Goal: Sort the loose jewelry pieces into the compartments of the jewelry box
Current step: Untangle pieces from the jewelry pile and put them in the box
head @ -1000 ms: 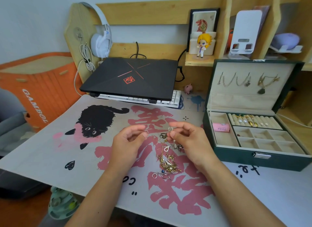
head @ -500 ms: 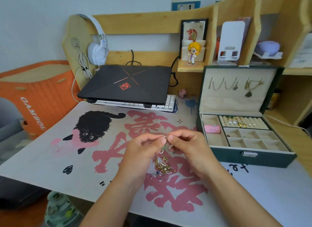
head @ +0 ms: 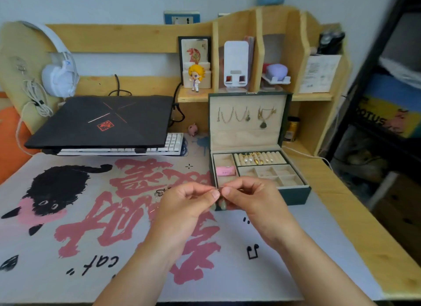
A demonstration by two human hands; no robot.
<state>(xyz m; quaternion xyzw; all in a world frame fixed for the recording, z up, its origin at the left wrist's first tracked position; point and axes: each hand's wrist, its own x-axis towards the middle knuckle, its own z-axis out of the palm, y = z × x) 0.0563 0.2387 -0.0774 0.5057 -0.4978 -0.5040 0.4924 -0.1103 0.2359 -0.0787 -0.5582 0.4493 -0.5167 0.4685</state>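
Observation:
My left hand point(head: 190, 203) and my right hand point(head: 249, 197) meet fingertip to fingertip above the desk mat, just in front of the open green jewelry box point(head: 296, 193). Between them they pinch a pair of drop earrings point(head: 219, 204) with pale green stones that hang below the fingers. The box holds a pink case point(head: 225, 171) in its left compartment, rings in the roll row point(head: 259, 158), and necklaces point(head: 246, 117) hung in the lid. A few loose pieces point(head: 160, 193) show left of my left hand; the rest of the pile is hidden by my hands.
A printed desk mat point(head: 91, 214) covers the desk. A closed black laptop point(head: 102, 121) sits over a white keyboard point(head: 173, 143) at the back. Wooden shelves point(head: 257, 43) hold a figurine point(head: 196, 76) and a phone stand point(head: 235, 64). White headphones point(head: 60, 75) hang at left.
My hands came together and rose from the pile toward the box, lifting the green drop earrings. The view has swung to the right.

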